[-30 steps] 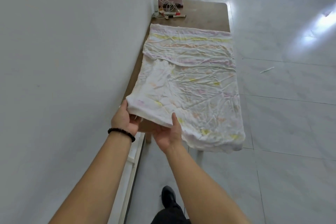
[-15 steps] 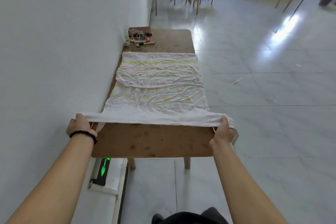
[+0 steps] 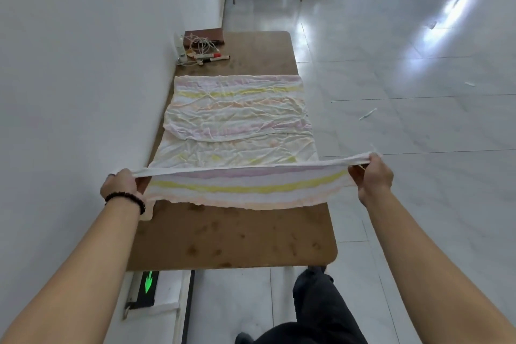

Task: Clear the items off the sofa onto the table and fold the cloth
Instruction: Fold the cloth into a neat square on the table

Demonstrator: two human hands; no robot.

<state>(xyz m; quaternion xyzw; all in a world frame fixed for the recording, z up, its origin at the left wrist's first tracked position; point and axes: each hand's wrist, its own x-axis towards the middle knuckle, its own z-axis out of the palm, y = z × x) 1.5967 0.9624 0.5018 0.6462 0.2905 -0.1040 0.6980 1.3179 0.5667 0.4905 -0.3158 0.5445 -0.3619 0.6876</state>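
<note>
**Cloth fold in hand, near edge lifted**

My left hand (image 3: 121,186) and right hand (image 3: 370,176) each grip a near corner of the cloth (image 3: 237,126), holding that edge taut just above the table (image 3: 231,240). The rest lies flat on the table's middle, its far part doubled over. The items (image 3: 208,54) sit at the table's far end. I judge the fold is midway; next I should carry this edge toward the far end, keeping the corners level.
</note>
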